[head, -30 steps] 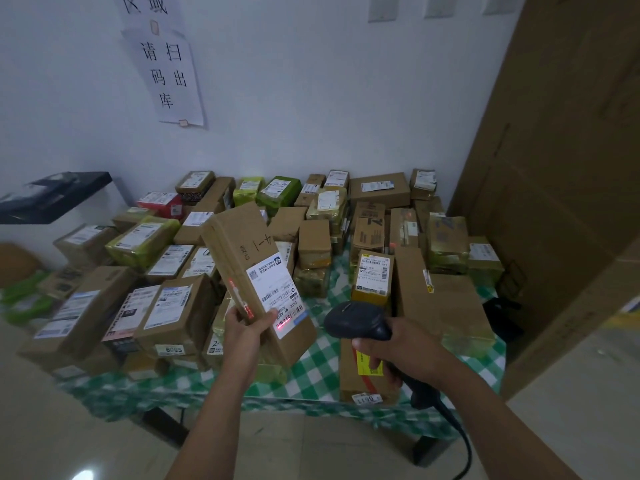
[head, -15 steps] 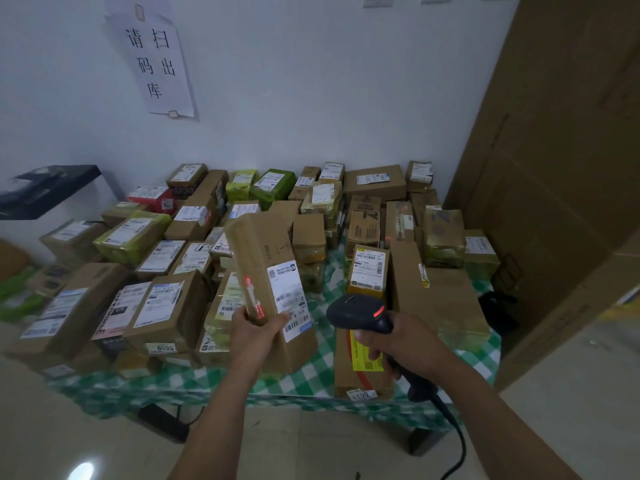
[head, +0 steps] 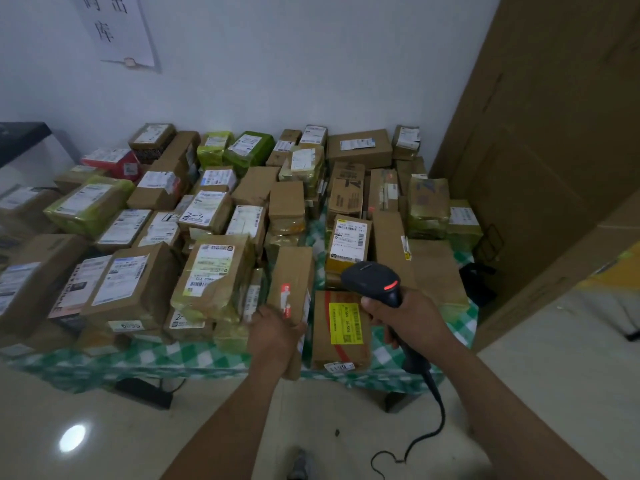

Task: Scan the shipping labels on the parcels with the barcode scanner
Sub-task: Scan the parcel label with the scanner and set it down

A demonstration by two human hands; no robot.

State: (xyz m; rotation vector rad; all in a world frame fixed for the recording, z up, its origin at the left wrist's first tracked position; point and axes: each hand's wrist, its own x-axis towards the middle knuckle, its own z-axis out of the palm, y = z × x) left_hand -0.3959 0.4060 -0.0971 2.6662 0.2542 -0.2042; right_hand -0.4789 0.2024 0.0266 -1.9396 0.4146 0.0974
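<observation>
My left hand (head: 275,336) grips a long brown cardboard parcel (head: 294,278) at the table's near edge. The parcel stands on its narrow side with a red sticker facing me; its white label is turned right and shows only as a sliver. My right hand (head: 405,318) holds the black barcode scanner (head: 372,277), its red light on, just right of the parcel and above a flat box with a yellow label (head: 344,322). The scanner's cable (head: 434,407) hangs to the floor.
Many labelled parcels (head: 211,268) crowd the table with the green checked cloth (head: 173,356). A tall sheet of brown cardboard (head: 554,150) leans at the right. A paper sign (head: 114,29) hangs on the white wall. A black power strip (head: 143,393) lies on the floor under the table.
My left hand has lowered the parcel toward the table's near edge and turned its label away to the right. The scanner has stayed beside it. The camera has tilted down.
</observation>
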